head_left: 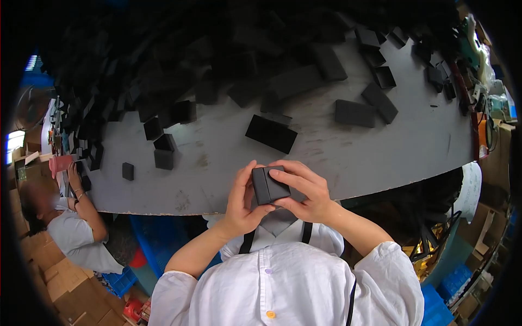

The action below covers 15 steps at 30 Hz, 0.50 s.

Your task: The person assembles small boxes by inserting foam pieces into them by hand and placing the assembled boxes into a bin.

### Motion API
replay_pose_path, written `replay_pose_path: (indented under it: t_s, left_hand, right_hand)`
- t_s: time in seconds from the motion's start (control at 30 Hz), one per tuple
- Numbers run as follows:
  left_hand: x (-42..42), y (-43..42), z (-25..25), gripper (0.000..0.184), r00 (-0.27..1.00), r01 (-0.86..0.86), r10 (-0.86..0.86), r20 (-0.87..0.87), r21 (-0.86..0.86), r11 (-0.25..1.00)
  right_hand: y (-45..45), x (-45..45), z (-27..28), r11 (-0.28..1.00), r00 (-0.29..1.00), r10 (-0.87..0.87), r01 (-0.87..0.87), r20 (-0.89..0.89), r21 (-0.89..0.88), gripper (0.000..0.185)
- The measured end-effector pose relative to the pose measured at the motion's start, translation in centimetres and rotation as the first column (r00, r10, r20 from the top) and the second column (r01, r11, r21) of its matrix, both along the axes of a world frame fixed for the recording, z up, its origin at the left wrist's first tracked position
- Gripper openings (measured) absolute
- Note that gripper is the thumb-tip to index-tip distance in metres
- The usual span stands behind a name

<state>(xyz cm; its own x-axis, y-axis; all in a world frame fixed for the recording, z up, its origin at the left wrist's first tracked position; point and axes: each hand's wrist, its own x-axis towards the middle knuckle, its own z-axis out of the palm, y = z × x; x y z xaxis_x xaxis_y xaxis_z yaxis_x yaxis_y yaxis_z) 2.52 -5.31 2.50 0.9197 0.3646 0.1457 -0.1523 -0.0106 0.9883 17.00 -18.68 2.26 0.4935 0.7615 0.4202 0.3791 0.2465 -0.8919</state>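
Between my two hands is a small black box with a seam line across it, held up in front of my chest near the table's front edge. My left hand wraps the box's left side. My right hand grips it from the right, with fingers resting on its upper face and the thumb at its lower edge. Just beyond my hands, a larger black box lies on the grey table. The underside of the held box is hidden.
Black boxes are heaped across the far side of the table. Two more black boxes lie to the right, and a small black block to the left. A co-worker sits at the left end. Cardboard boxes stand behind them.
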Motion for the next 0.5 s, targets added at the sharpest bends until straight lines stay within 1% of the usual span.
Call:
replay_pose_path:
  t_s: [0.03, 0.07, 0.1, 0.13, 0.2, 0.3, 0.33, 0.4, 0.47, 0.5]
  left_hand:
    - [-0.1, -0.1, 0.2, 0.08, 0.999, -0.038, 0.042, -0.02, 0.168, 0.985]
    - [-0.1, -0.2, 0.6, 0.08, 0.996, -0.07, 0.086, -0.034, 0.331, 0.941]
    - [0.1, -0.5, 1.1, 0.08, 0.993, -0.103, 0.121, -0.009, 0.472, 0.875]
    - [0.1, -0.6, 1.1, 0.08, 0.991, -0.112, 0.13, -0.006, 0.479, 0.871]
    - [0.0, -1.1, 0.8, 0.076, 0.983, -0.173, 0.184, 0.025, 0.491, 0.854]
    - [-0.2, -1.4, 0.8, 0.073, 0.978, -0.206, 0.199, 0.067, 0.503, 0.839]
    - [-0.3, -1.5, 0.7, 0.072, 0.976, -0.215, 0.195, 0.095, 0.519, 0.827]
    - [0.0, -1.2, 1.2, 0.07, 0.974, -0.226, 0.187, 0.127, 0.546, 0.807]
    - [-0.2, -1.4, 1.4, 0.068, 0.969, -0.246, 0.19, 0.158, 0.569, 0.784]
    - [-0.2, -1.4, 1.4, 0.066, 0.964, -0.264, 0.204, 0.17, 0.53, 0.805]
  right_hand:
    - [0.0, 0.0, 0.3, 1.0, 1.0, 0.009, -0.009, -0.001, 0.006, 0.055]
    - [0.1, -0.2, 0.6, 1.0, 1.0, 0.012, -0.012, 0.022, 0.002, 0.055]
    - [0.1, -0.4, 0.9, 1.0, 0.999, 0.016, -0.016, 0.048, 0.0, 0.055]
    - [0.2, -0.5, 1.0, 1.0, 0.998, 0.025, -0.026, 0.05, 0.007, 0.055]
    - [0.1, -0.7, 1.2, 1.0, 0.993, 0.027, -0.025, 0.112, -0.015, 0.048]
    - [0.2, -0.8, 1.8, 1.0, 0.987, 0.015, -0.013, 0.161, -0.014, 0.053]
    - [0.1, -0.9, 2.0, 1.0, 0.986, 0.018, -0.016, 0.164, -0.016, 0.053]
    - [-0.1, -1.0, 2.4, 0.998, 0.996, 0.064, -0.063, 0.057, -0.015, 0.051]
    - [0.2, -1.5, 2.6, 0.999, 0.996, 0.045, -0.045, 0.082, -0.009, 0.05]
    - [0.4, -1.6, 2.7, 1.0, 0.994, 0.021, -0.021, 0.103, 0.005, 0.049]
